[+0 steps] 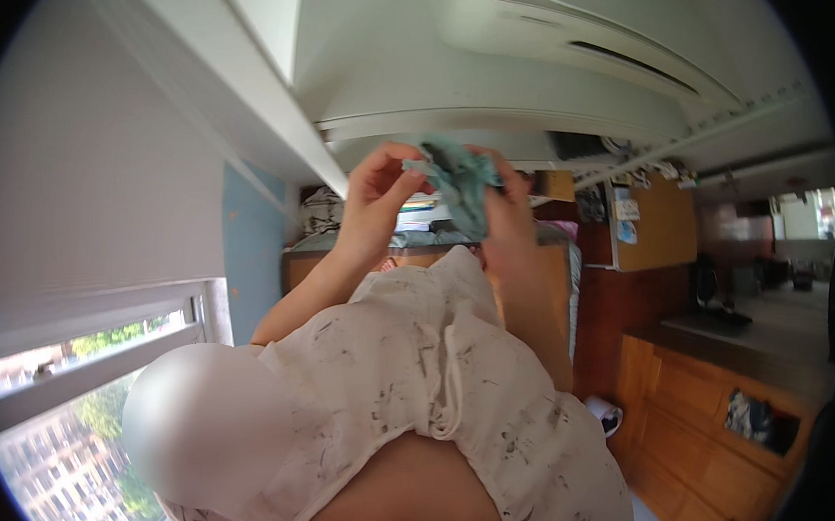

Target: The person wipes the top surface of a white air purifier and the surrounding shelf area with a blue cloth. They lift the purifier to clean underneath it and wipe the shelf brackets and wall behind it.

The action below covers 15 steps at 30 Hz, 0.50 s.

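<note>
A crumpled teal cloth (466,184) with dark smudges is stretched between my two hands, in front of my chest. With thumb and fingers, my left hand (375,192) pinches one edge of it. On the other side my right hand (511,213) grips the bunched part; it is slightly blurred, and the cloth hides some of its fingers. Just beyond the hands is the lower edge of a white wall-mounted air conditioner (502,85).
A window (91,361) with a pale roller blind (104,166) is at the left. Below me lies a wooden surface (542,291). A wooden cabinet (704,418) stands at lower right, and a cluttered desk (769,314) at far right. A white beam (258,46) slants past my left hand.
</note>
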Each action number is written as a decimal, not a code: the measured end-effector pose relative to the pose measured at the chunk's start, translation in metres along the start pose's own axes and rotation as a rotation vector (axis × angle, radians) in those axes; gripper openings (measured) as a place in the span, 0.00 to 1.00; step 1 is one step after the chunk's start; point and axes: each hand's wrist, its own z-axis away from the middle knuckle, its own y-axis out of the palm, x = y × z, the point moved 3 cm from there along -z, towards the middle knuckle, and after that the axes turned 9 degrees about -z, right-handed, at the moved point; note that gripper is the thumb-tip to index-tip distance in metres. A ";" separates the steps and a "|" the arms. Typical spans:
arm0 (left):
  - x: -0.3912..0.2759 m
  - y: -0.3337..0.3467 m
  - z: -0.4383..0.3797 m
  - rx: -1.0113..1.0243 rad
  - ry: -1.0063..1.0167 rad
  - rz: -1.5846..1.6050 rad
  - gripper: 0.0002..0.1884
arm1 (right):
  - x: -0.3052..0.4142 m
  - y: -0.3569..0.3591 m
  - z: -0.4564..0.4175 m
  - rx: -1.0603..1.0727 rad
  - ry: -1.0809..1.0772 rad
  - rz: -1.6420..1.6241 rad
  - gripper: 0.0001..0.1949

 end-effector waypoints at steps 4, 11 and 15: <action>-0.022 0.005 -0.010 -0.136 0.564 -0.922 0.11 | 0.001 0.006 0.006 0.114 0.038 0.197 0.14; -0.036 0.028 -0.012 0.011 0.676 -1.176 0.14 | 0.007 -0.014 0.018 0.111 0.152 0.094 0.10; -0.023 0.033 -0.022 0.232 0.472 -1.044 0.14 | 0.011 -0.021 0.029 0.151 0.082 0.379 0.16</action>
